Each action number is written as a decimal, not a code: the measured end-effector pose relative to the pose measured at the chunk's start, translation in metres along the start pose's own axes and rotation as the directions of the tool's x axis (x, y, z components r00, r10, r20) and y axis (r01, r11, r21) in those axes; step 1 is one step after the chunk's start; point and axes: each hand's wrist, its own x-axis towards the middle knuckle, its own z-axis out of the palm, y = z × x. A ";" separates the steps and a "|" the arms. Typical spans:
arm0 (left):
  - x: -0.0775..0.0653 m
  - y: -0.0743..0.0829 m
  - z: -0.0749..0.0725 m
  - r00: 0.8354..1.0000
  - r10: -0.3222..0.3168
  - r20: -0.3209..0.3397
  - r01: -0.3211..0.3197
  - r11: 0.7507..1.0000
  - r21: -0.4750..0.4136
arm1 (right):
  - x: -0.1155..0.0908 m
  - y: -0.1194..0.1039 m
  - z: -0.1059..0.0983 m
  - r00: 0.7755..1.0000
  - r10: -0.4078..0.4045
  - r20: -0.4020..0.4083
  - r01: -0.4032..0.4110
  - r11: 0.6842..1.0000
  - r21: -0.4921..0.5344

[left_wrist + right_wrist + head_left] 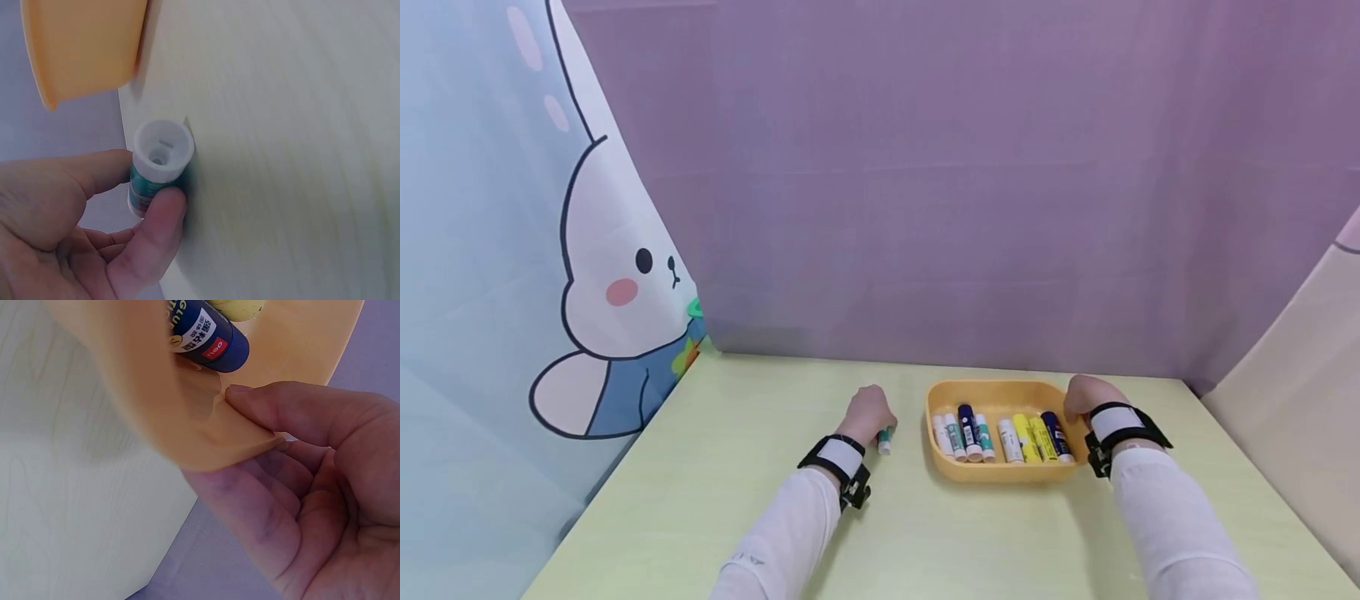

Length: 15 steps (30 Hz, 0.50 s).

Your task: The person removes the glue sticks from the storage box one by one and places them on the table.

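On the table left of the orange tray, my left hand pinches a green-and-white glue stick between thumb and fingers. The left wrist view shows the hollow white end of that glue stick facing the camera, close over the table surface. My right hand grips the right rim of the orange tray, thumb inside and fingers under the outer wall, as the right wrist view shows. Several glue sticks lie in the tray in two groups. A dark blue glue stick lies nearest the right thumb.
The left group in the tray includes a dark blue glue stick among white and green ones. Yellow glue sticks and a white one lie to the right. Behind the pale table hangs a purple cloth.
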 end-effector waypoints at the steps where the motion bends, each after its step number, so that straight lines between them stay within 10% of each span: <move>1: -0.001 0.000 0.000 1.000 0.001 0.001 -0.001 1.000 -0.010 | 0.000 0.000 0.000 1.000 0.003 -0.002 -0.003 1.000 0.002; 15: -0.005 -0.002 -0.006 0.999 0.003 0.046 -0.001 0.999 -0.039 | -0.002 -0.001 0.001 1.000 -0.014 0.000 0.014 1.000 -0.022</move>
